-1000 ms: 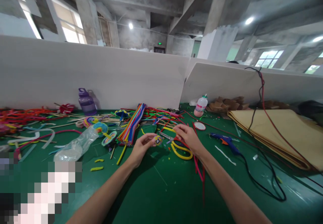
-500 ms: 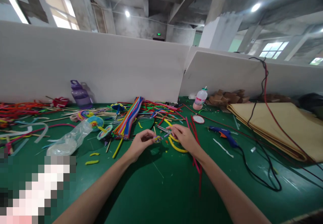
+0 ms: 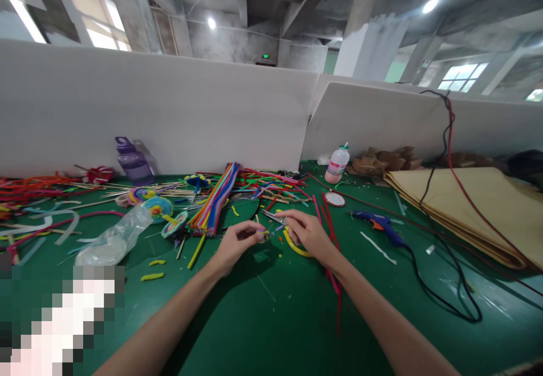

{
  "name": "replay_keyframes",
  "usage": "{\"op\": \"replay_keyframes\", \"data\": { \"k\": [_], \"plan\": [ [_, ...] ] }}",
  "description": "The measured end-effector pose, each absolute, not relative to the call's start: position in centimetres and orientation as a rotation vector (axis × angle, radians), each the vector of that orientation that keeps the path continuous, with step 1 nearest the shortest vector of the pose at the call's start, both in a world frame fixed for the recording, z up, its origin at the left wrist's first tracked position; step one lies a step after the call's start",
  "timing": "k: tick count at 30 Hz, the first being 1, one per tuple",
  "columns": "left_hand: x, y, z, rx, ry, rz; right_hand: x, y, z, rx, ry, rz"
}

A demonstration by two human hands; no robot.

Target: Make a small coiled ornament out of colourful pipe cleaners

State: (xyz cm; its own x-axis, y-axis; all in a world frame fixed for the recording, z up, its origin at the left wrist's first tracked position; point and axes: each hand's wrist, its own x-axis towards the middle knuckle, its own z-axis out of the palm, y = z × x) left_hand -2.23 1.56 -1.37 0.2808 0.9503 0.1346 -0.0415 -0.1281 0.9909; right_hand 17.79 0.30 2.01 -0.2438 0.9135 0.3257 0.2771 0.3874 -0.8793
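My left hand (image 3: 240, 243) is closed in a pinch on a small yellow-and-purple pipe cleaner piece (image 3: 264, 236), mostly covered by the fingertips. To its right, my right hand (image 3: 309, 233) is curled over the handle end of metal scissors (image 3: 272, 216). The blades point left, and the handles are hidden under the fingers. A bent yellow pipe cleaner (image 3: 297, 247) curves out below this hand. Red pipe cleaners (image 3: 332, 234) lie just right of it. Left of my hands rests a bundle of many-coloured pipe cleaners (image 3: 218, 198).
Yellow scraps (image 3: 153, 277) and a clear plastic bag (image 3: 104, 247) lie on the left. A purple bottle (image 3: 133, 164) and a pink-labelled bottle (image 3: 337, 165) stand along the white partition (image 3: 203, 110). On the right are a blue glue gun (image 3: 377, 223) with its cord and folded brown paper (image 3: 458, 206).
My right hand's fingers have shifted slightly left and stretched further over the scissors. My left hand stays nearly in place, with the small piece turned a little.
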Motion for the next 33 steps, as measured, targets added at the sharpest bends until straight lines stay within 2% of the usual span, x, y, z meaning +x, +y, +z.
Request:
{"op": "replay_keyframes", "data": {
  "k": [7, 11, 16, 24, 33],
  "plan": [
    [-2.0, 1.2, -1.1, 1.316, 0.847, 1.154, 17.0, -0.1, 2.0, -0.900, -1.681, 1.038],
    [-1.9, 1.1, -1.0, 1.282, 0.855, 1.170, 16.5, -0.2, 1.7, -0.884, -1.675, 1.004],
    [-2.0, 1.2, -1.0, 1.242, 0.861, 1.163, 16.2, -0.8, 1.5, -0.951, -1.777, 0.812],
    [-1.9, 1.0, -1.0, 1.182, 0.812, 1.158, 16.2, -0.8, 0.3, -0.935, -2.052, 0.112],
    [-1.7, 1.0, -1.2, 1.042, 0.799, 1.141, 16.3, -0.9, 0.6, -0.881, -2.132, 0.057]
  ]
}}
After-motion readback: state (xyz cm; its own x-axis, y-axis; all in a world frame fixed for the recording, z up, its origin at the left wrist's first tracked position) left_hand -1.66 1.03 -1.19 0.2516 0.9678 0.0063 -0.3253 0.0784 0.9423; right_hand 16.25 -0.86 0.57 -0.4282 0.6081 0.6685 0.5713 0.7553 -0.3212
